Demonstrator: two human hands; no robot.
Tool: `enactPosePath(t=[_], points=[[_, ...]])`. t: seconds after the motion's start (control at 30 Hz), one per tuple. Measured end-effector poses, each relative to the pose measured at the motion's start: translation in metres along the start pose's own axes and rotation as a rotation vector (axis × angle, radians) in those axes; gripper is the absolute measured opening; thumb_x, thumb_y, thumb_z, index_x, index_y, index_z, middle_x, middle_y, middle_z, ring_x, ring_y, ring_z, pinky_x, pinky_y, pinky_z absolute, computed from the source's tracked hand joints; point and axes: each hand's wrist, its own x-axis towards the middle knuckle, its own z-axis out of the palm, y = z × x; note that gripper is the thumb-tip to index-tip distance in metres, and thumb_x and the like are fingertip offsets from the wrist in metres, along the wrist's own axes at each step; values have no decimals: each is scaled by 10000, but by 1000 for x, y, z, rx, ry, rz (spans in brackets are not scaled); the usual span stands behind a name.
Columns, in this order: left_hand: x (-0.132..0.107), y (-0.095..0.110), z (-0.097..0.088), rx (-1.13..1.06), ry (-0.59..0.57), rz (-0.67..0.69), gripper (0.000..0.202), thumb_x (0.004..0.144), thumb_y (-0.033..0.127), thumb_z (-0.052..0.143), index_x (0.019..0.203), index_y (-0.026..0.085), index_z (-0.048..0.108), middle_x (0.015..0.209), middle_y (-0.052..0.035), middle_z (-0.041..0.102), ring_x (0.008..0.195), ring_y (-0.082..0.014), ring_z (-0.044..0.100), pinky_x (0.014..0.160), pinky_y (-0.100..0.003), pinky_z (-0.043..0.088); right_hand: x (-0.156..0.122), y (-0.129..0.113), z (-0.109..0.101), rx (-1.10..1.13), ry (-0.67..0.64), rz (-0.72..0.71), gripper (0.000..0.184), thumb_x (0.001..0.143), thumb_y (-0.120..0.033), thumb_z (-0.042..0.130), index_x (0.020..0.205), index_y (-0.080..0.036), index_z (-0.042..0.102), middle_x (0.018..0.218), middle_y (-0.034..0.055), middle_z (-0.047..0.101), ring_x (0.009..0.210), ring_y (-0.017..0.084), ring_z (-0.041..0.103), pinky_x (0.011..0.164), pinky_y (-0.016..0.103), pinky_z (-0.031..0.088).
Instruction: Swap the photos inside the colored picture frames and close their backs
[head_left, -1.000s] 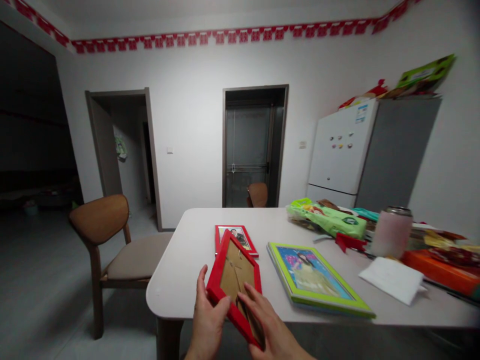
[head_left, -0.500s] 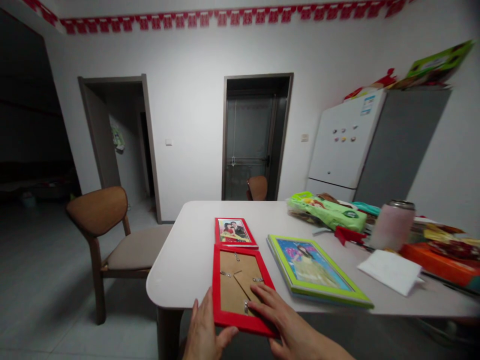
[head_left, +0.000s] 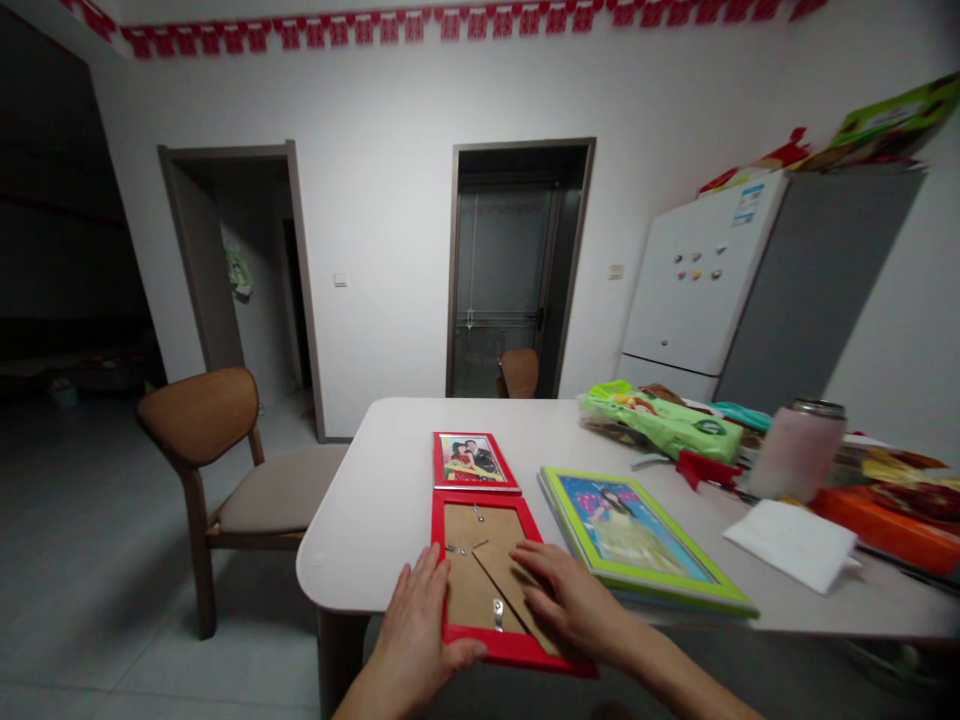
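A red picture frame lies face down on the table's near edge, its brown backing board showing. Metal clips sit around the board; the lower clip is in plain sight, while the one on the right is hidden by fingers. My left hand holds the frame's lower left corner, fingers over the side and thumb along the bottom edge. Bent fingers of my right hand touch the board's right side; what they pinch, if anything, is hidden. Beyond lies a second red frame with a photo of two people.
Right of my hands are stacked frames, a lime-green one on top. Farther right are folded white paper, a pink bottle, a green packet and an orange box. A chair stands left of the table.
My right hand has moved from the lower clip up to the board's right side. My left hand has slid slightly up and over the frame's left edge.
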Motion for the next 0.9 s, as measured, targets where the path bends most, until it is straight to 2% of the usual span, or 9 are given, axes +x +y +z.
enactPosePath(t=[0.1, 0.17, 0.23, 0.43, 0.53, 0.6, 0.73, 0.9], points=[[9, 2, -6, -51, -83, 65, 793, 528, 416, 689, 1190, 91, 398, 1302, -162, 306, 1201, -250, 272, 1001, -387, 210, 22, 12, 3, -160, 35, 45, 304, 671, -136, 401, 866, -142, 634, 946, 112, 597, 900, 208, 519, 808, 313, 386], [11, -2, -5, -90, -78, 109, 771, 503, 420, 706, 1158, 111, 439, 1289, -150, 341, 1193, -241, 292, 993, -363, 237, 32, 16, 5, -225, 41, 73, 265, 664, -114, 395, 724, -149, 650, 833, 95, 607, 824, 195, 529, 756, 289, 389], [11, -7, -2, -136, -55, 147, 740, 493, 413, 715, 1132, 139, 465, 1283, -131, 361, 1192, -230, 295, 988, -349, 251, 37, 17, 5, -255, 49, 87, 246, 664, -116, 408, 660, -158, 651, 793, 87, 602, 794, 186, 526, 732, 271, 382], [7, -14, -2, -225, -47, 177, 695, 506, 415, 709, 1114, 168, 481, 1278, -119, 371, 1188, -243, 301, 983, -390, 257, 38, 15, 7, -213, 111, 159, 248, 718, -196, 418, 781, -152, 653, 824, 92, 580, 776, 178, 528, 712, 265, 396], [8, -15, -1, -228, -44, 165, 731, 496, 430, 713, 1126, 149, 470, 1272, -138, 374, 1186, -254, 301, 981, -401, 260, 26, 5, 7, -116, 120, 96, 293, 751, -272, 406, 889, -156, 637, 917, 101, 576, 881, 193, 509, 807, 298, 377], [9, -16, 1, -225, -38, 171, 735, 497, 446, 708, 1122, 139, 473, 1267, -148, 377, 1186, -256, 300, 978, -401, 265, 16, -6, 5, -12, 42, 11, 282, 721, -292, 463, 928, -191, 627, 1011, 84, 550, 947, 192, 487, 851, 300, 362], [10, -18, 4, -216, -29, 181, 726, 497, 464, 702, 1105, 133, 486, 1267, -155, 374, 1190, -257, 293, 979, -392, 267, 5, -28, 2, 96, -147, -96, 222, 670, -229, 520, 847, -253, 653, 1051, 43, 531, 1001, 189, 461, 889, 311, 337], [10, -16, 4, -225, -30, 169, 703, 488, 460, 708, 1082, 143, 507, 1262, -152, 383, 1183, -258, 308, 974, -394, 277, 9, -33, 10, 41, -109, -105, 156, 657, -208, 539, 715, -258, 674, 971, 38, 561, 937, 194, 483, 851, 339, 344]])
